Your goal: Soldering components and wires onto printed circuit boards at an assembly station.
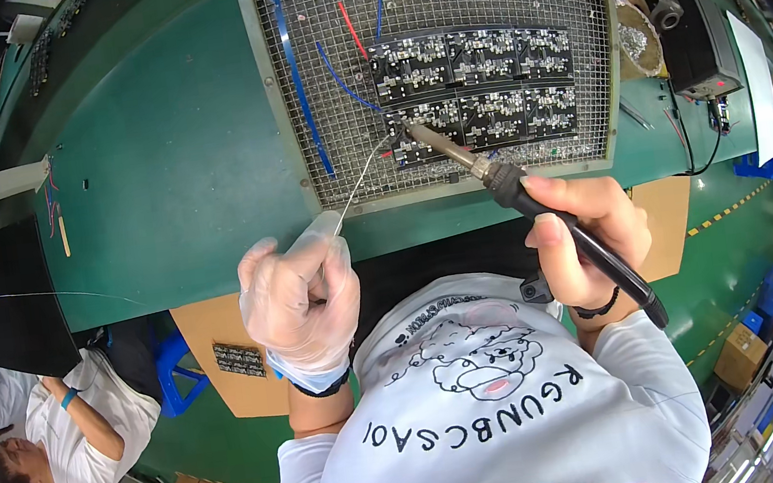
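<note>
A black circuit board panel (488,84), divided into several sections with small parts on them, lies on a wire mesh tray (463,0). My right hand (588,231) is bare and closed round the black handle of a soldering iron (494,175). The iron's tip meets the panel's lower left section. Gloved in clear plastic, my left hand (301,295) pinches a thin solder wire (358,183), which runs up toward the iron's tip. Whether the wire touches the tip is too small to tell. Red and blue wires (342,78) lie beside the panel's left side.
A black box-shaped device (704,38) stands at the right, near a round container (638,37) and tweezers (634,114). Another board panel (239,359) rests on cardboard (213,321) below the green table (166,172). A co-worker (90,423) sits at the left.
</note>
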Demonstrator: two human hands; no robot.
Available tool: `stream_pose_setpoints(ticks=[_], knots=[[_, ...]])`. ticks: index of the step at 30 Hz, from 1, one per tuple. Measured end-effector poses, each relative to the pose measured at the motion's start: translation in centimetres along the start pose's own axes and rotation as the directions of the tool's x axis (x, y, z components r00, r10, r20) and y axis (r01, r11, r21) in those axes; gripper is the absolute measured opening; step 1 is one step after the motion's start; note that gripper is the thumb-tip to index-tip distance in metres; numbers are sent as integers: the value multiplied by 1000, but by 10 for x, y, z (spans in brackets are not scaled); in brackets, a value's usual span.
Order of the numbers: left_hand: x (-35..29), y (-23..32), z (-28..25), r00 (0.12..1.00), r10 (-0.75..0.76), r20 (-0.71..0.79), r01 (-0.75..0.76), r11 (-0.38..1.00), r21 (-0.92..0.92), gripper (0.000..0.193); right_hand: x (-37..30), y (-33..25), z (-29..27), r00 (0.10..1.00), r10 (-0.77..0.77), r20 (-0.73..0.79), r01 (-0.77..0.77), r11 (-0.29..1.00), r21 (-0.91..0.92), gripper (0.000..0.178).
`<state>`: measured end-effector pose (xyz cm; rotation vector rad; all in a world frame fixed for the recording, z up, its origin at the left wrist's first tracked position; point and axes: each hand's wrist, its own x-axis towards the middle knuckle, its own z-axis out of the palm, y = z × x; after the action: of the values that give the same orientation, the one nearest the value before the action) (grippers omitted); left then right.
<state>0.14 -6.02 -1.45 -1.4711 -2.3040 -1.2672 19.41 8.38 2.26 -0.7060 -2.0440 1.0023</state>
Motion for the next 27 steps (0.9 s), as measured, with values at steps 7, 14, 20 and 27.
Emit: stream_pose_setpoints(ticks=[7, 14, 20, 27], knots=[[-1, 0, 5, 1000, 0, -8, 0, 1000, 11, 24, -10, 12, 9, 997, 51, 54, -56, 995, 88, 27], [0, 2, 3, 1000, 2, -30, -1, 999, 42, 23, -14, 15, 9, 997, -67, 46, 68, 998, -16, 28], [-3, 3, 4, 1000, 3, -20, -2, 999, 33, 23, -17, 16, 13, 994, -96, 51, 98, 995, -19, 30], [-5, 1, 6, 998, 29, -62, -24, 997, 76, 20, -21, 19, 16, 979, -191, 67, 195, 980, -49, 37]])
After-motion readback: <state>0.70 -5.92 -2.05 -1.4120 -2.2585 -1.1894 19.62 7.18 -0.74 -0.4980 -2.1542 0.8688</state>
